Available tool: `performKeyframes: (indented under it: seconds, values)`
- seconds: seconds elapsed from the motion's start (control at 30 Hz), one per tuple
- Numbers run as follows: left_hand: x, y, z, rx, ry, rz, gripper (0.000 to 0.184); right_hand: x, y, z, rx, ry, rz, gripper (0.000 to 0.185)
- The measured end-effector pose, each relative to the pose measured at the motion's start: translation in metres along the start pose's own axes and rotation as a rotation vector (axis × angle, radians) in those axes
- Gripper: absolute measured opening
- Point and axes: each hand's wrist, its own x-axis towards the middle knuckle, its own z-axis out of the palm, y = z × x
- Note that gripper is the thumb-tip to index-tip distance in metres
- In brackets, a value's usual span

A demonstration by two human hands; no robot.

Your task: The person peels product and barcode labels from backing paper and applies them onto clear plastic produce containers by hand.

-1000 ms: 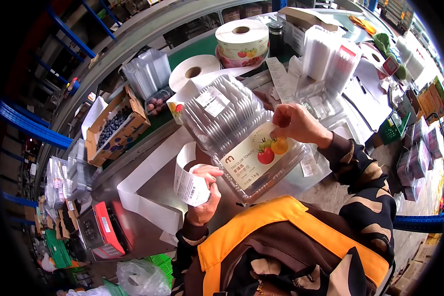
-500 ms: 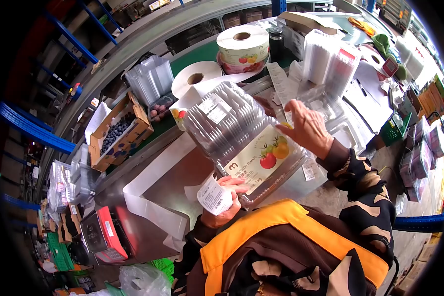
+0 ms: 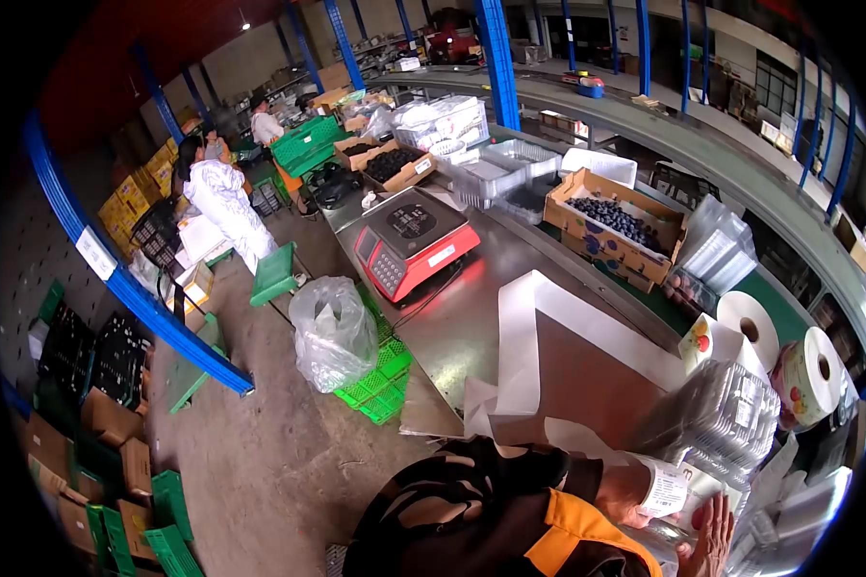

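Note:
At the lower right, my left hand (image 3: 624,489) is closed round a white printed label strip (image 3: 665,488), which hides most of its fingers. My right hand (image 3: 712,540) is close beside it, fingers stretched out and lying against a clear plastic container with a tomato label (image 3: 702,486). Only part of that container shows, behind the hands. Just beyond stands a stack of nested clear plastic containers (image 3: 726,418), with a white label on top. Past the stack are a roll of labels (image 3: 747,322) and a second, thicker label roll (image 3: 811,380).
A red scale (image 3: 414,240) stands on the metal table (image 3: 481,298). White backing paper (image 3: 520,356) trails across it. A box of blueberries (image 3: 587,236) sits behind. Left of the table, a plastic bag (image 3: 332,332) rests over green crates (image 3: 380,385). People (image 3: 226,197) are farther back.
The view has swung left, putting the table, scale and floor at centre and my hands at the lower right. My right hand has come down close to my left, onto the labelled container.

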Motion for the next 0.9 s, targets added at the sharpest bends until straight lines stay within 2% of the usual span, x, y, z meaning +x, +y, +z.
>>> performKeyframes:
  seconds: [0.07, 0.1, 0.13, 0.2, 0.23, 0.27, 0.33, 0.4, 0.43, 0.57, 0.73, 0.8, 0.87, 0.9]
  values:
    - [-0.006, 0.002, -0.004, -0.052, -0.01, -0.036, 0.013, -0.016, 0.031, 0.003, -0.088, 0.09, 0.151, 0.072]
    - [-0.007, 0.002, -0.007, -0.075, -0.012, -0.056, 0.012, -0.019, 0.037, -0.005, -0.218, 0.082, 0.197, 0.068]
    - [-0.009, 0.003, -0.008, -0.093, -0.013, -0.076, 0.012, -0.013, 0.028, -0.013, -0.206, 0.126, 0.248, 0.066]
    - [-0.012, 0.006, -0.014, -0.127, -0.023, -0.12, 0.01, 0.007, -0.014, -0.04, -0.087, 0.158, 0.09, 0.063]
    - [-0.013, 0.008, -0.015, -0.14, -0.031, -0.147, 0.009, 0.013, -0.025, -0.042, 0.133, 0.075, 0.014, 0.068]
    - [-0.014, 0.009, -0.018, -0.157, -0.04, -0.179, 0.009, 0.017, -0.034, -0.039, 0.115, -0.039, -0.066, 0.072]
    - [-0.015, 0.013, -0.022, -0.168, -0.061, -0.272, 0.008, 0.022, -0.032, -0.022, 0.011, -0.1, -0.175, 0.074]
    - [-0.014, 0.006, -0.021, -0.18, -0.049, -0.329, 0.007, 0.024, -0.031, -0.026, 0.024, -0.125, -0.179, 0.073]
    - [-0.014, -0.01, -0.013, -0.213, 0.021, -0.107, 0.015, 0.026, -0.031, -0.028, 0.031, -0.137, -0.181, 0.073]
    - [-0.016, -0.028, -0.013, -0.301, 0.051, -0.052, 0.013, 0.027, -0.04, -0.03, 0.022, -0.118, -0.22, 0.072]
    - [-0.014, -0.023, -0.015, -0.275, 0.037, -0.113, 0.02, 0.023, -0.041, -0.027, -0.028, -0.084, -0.267, 0.069]
    - [-0.009, -0.016, -0.013, -0.121, 0.077, -0.049, 0.011, 0.02, -0.045, -0.032, -0.013, -0.1, -0.245, 0.071]
    - [-0.003, -0.023, -0.012, -0.151, 0.109, 0.074, 0.013, 0.017, -0.035, -0.025, -0.054, -0.116, -0.253, 0.071]
    - [0.001, -0.028, -0.014, -0.049, 0.081, 0.103, 0.014, 0.016, -0.035, -0.026, -0.035, -0.095, -0.254, 0.07]
